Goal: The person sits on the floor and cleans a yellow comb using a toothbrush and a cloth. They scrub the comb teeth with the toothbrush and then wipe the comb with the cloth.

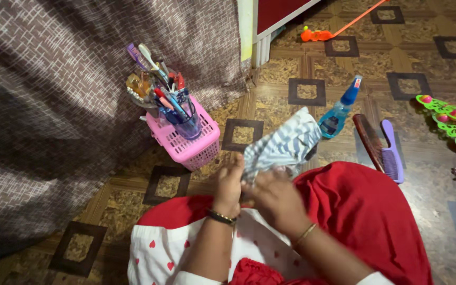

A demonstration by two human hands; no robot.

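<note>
Far left we see a brown patterned cover (54, 105) hanging down to the tiled floor (434, 184). Beside it stands a pink basket (186, 142) with a blue cup (186, 124) inside, crammed with pens (164, 97) and a few brushes standing upright.

In the middle, over a red-clad lap, our two hands meet on a striped cloth (281, 145). Our left hand (230, 184), with a dark bangle at the wrist, is clenched around the cloth's lower end. Our right hand (275, 198), with a thin gold bangle, closes over the same bunched part from the other side, fingers curled on the fabric. The free end of the cloth stands up and away from us, above the lap, and is not touching the floor.

We judge the work on the cloth to be partway: the lower part is gathered tight between our hands, while the upper part is loose and spread. Whether something is wrapped inside, we cannot tell.

To the right of the cloth a blue spray bottle (339, 113) lies tilted on the floor, just past the cloth's tip. Next come a brown comb (370, 140) and a purple comb (391, 153), side by side by the knee. Far right lies a green toy (447, 121) with pink and yellow balls, and at the top an orange toy (315, 36) near a white furniture edge.
</note>
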